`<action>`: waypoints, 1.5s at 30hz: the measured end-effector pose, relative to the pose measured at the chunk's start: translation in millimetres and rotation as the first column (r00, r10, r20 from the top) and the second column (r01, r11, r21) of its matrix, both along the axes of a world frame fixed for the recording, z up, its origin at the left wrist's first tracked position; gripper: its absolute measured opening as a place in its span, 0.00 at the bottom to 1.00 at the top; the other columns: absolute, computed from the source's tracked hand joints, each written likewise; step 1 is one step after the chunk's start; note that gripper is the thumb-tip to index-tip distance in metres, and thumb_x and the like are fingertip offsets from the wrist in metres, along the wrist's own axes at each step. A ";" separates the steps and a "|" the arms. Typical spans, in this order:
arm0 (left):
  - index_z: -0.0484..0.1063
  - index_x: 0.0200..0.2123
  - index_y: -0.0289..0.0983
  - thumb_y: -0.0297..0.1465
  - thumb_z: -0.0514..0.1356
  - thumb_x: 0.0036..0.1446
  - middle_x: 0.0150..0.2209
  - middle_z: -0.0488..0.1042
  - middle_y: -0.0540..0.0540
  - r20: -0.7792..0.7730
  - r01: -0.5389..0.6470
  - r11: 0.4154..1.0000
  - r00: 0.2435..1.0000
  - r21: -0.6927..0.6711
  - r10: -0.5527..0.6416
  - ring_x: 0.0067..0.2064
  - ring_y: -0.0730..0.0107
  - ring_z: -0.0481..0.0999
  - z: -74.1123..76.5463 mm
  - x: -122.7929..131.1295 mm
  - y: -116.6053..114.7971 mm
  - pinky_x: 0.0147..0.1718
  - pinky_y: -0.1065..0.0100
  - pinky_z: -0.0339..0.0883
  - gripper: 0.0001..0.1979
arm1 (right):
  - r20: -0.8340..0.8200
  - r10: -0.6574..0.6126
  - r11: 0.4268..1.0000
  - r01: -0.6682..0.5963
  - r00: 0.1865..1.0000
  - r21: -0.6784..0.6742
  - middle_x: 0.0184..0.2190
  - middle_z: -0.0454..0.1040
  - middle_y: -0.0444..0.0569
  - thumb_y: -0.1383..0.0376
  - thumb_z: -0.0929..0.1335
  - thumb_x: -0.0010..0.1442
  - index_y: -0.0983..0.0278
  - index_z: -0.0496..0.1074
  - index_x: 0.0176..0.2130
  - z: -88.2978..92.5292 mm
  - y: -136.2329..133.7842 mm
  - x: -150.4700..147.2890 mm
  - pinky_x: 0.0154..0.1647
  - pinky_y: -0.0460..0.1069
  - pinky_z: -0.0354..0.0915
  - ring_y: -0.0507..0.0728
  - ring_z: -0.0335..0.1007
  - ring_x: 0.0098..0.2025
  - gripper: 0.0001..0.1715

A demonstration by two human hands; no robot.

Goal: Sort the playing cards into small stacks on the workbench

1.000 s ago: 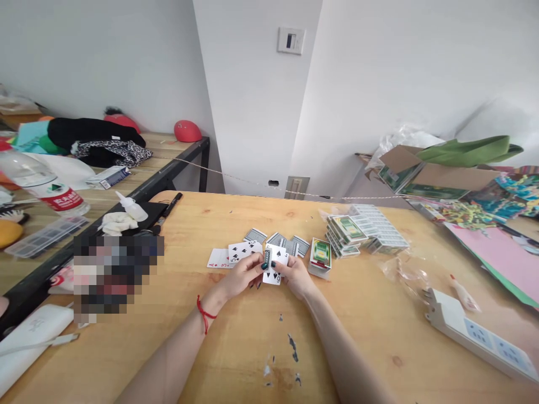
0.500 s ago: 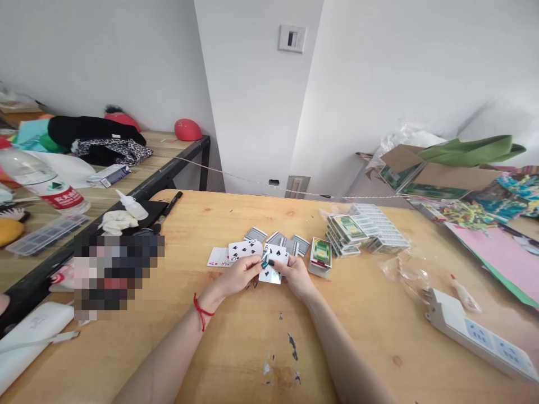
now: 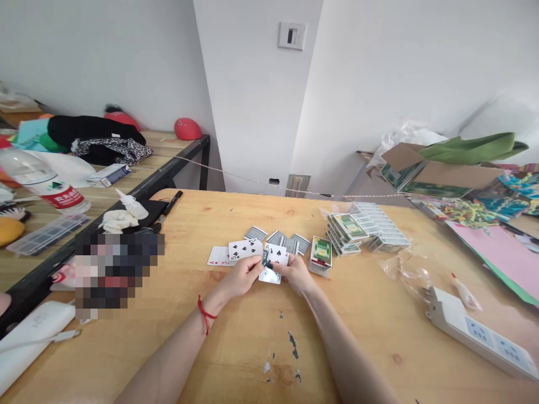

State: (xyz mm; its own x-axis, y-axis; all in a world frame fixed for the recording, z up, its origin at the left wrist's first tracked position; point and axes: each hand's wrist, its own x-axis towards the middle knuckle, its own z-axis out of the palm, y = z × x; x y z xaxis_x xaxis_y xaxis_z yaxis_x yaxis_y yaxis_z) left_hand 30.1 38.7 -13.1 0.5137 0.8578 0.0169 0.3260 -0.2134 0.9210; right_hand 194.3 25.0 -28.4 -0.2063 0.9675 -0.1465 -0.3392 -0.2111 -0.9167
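My left hand (image 3: 243, 276) is closed, thumb and fingertips pinched at the left edge of some playing cards (image 3: 277, 254). My right hand (image 3: 298, 275) grips the same cards from the right, its dark-nailed thumb over their faces. Below the thumbs a shiny card corner (image 3: 269, 276) shows. Just beyond my left hand is a five of spades (image 3: 245, 248); whether it lies on the table or touches my fingers I cannot tell. Red-marked cards (image 3: 217, 256) lie at its left. Behind are several face-down grey cards (image 3: 300, 244). A card box (image 3: 321, 252) stands right of my right hand.
Stacked card boxes (image 3: 347, 230) and a wrapped block of boxes (image 3: 381, 227) sit at the back right. A power strip (image 3: 480, 331) and small glue tube (image 3: 465, 294) lie at the right. At the left are a white power bank (image 3: 37, 342) and black marker (image 3: 172, 203).
Both hands stay in nearly the same place around the cards. The fingers and thumbs have shifted slightly, and the lower card now shows a shiny glare.
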 end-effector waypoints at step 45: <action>0.50 0.19 0.37 0.34 0.45 0.57 0.20 0.51 0.55 0.067 -0.047 0.998 0.997 0.043 0.044 0.24 0.76 0.52 -7.2 5.3 4.8 0.23 0.73 0.49 0.14 | -0.015 0.204 0.979 -0.204 0.979 -0.021 0.28 0.76 0.47 0.65 0.74 0.39 0.68 0.71 0.37 5.7 -3.2 2.4 0.31 0.48 0.64 0.54 0.70 0.27 0.22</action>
